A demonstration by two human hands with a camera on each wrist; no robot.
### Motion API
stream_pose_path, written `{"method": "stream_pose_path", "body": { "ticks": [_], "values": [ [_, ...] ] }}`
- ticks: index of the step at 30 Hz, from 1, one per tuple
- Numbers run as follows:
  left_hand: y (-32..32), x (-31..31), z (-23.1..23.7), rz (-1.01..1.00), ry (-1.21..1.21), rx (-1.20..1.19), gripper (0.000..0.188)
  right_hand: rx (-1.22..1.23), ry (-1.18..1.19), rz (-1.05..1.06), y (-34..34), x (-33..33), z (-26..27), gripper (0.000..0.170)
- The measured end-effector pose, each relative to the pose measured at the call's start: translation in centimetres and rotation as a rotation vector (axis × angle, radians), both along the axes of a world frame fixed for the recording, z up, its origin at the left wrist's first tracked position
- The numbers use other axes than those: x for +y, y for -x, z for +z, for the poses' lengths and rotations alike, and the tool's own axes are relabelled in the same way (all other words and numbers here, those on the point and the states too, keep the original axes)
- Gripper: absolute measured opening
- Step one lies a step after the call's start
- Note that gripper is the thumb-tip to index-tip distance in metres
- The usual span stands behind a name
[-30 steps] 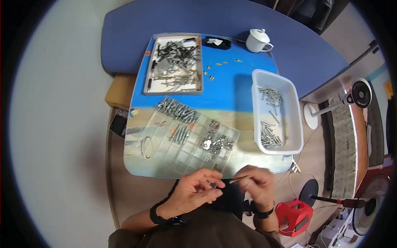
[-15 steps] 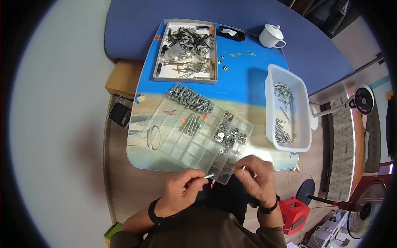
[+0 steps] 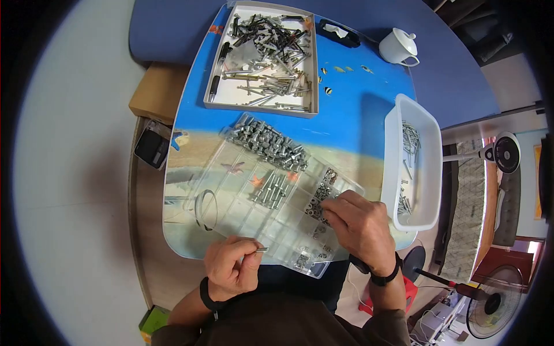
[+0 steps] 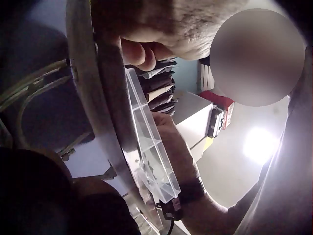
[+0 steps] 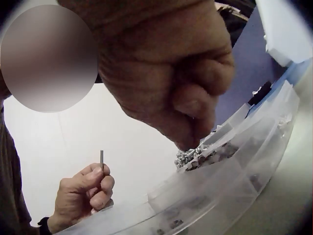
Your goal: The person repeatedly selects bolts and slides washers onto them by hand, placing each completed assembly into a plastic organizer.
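Note:
Between thumb and fingers, my left hand (image 3: 234,266) pinches a short metal screw (image 3: 262,249) just off the table's front edge; the right wrist view shows the screw (image 5: 101,157) pointing upward. My right hand (image 3: 362,229) has its fingertips down in the nut compartments of a clear divided case (image 3: 231,216). In the right wrist view that hand (image 5: 166,83) has thumb and fingers together above small metal parts; whether a nut is between them is hidden. Bolts (image 3: 268,142) fill the case's top section, and several long screws (image 3: 271,190) lie in a middle compartment.
A shallow box (image 3: 262,109) of mixed screws stands at the back left. On the right is a white tub (image 3: 433,173) with screws. A lidded white cup (image 3: 398,47) and a black tissue pack (image 3: 339,33) are at the back. The case's front corner overhangs the table edge.
My right hand has moved from near the left hand, over the front edge, to the nut compartments. The left hand has shifted slightly left with the screw. The head view has moved closer to the table.

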State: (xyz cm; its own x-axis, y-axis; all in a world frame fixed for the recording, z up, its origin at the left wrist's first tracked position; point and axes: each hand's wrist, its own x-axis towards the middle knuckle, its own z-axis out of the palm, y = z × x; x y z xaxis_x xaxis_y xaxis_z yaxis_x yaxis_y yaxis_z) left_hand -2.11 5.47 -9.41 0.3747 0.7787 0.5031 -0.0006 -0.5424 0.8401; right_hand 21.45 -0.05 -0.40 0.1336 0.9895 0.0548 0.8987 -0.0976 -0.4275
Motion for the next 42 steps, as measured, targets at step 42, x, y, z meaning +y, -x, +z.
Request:
{"method": "stream_pose_path", "body": {
  "ticks": [42],
  "values": [
    [0.0,0.6,0.1,-0.019,-0.057,-0.02,0.013,-0.391,0.098,0.318,0.2,1.3,-0.4,0.025]
  ]
}}
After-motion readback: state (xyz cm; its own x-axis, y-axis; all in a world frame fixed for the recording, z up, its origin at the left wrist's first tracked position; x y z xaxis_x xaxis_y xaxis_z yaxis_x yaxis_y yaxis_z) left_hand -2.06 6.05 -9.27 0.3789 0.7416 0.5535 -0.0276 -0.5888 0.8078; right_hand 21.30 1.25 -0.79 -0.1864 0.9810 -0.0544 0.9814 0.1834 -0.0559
